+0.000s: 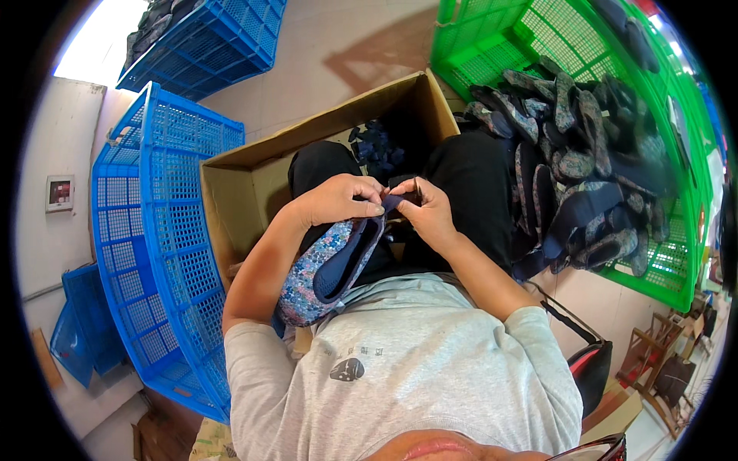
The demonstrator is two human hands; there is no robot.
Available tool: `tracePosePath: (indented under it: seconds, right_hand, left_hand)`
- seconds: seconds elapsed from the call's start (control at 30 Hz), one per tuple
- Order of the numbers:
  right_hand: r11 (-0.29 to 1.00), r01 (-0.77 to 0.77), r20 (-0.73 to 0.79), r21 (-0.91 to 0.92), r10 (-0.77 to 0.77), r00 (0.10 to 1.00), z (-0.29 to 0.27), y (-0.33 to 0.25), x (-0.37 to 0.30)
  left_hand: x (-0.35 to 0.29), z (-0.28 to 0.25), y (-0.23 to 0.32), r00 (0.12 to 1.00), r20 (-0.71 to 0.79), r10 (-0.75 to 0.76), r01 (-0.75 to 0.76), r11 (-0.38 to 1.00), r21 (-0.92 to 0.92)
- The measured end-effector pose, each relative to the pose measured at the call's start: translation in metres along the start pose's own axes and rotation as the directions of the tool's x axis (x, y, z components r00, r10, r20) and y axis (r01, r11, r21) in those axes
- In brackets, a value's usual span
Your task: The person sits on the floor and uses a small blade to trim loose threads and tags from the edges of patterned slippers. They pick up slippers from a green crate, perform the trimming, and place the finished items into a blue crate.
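Over the lap, before cardboard box (254, 180): floral slipper sole (307, 280), heel against shirt, toe gripped by closed left hand (338, 198); right hand (425, 211) pinching navy strap (393, 201) at toe. Right: green crate (676, 269) of finished slippers (576, 169). Left: blue crate (146, 230).
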State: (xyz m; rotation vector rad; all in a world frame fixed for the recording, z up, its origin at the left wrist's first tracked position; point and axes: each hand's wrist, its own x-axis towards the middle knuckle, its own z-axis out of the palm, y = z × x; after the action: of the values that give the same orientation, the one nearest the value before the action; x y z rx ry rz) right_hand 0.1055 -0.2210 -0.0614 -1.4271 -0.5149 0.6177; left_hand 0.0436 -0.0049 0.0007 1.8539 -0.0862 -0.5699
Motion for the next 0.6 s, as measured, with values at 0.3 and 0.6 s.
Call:
tracePosePath:
  seconds: [0.3,0.6]
  right_hand:
    - [0.975,-0.161,-0.226,0.155,0.194,0.955,-0.032,-0.002,0.007]
    - [0.968,-0.222,0.243,0.118,0.189,0.952,-0.037,-0.039,-0.026]
  left_hand:
    - [0.002,0.008,-0.011,0.98,-0.016,-0.198,0.177,0.906,-0.384]
    - [0.005,0.019,-0.018,0.934,-0.082,-0.347,0.226,0.753,-0.618]
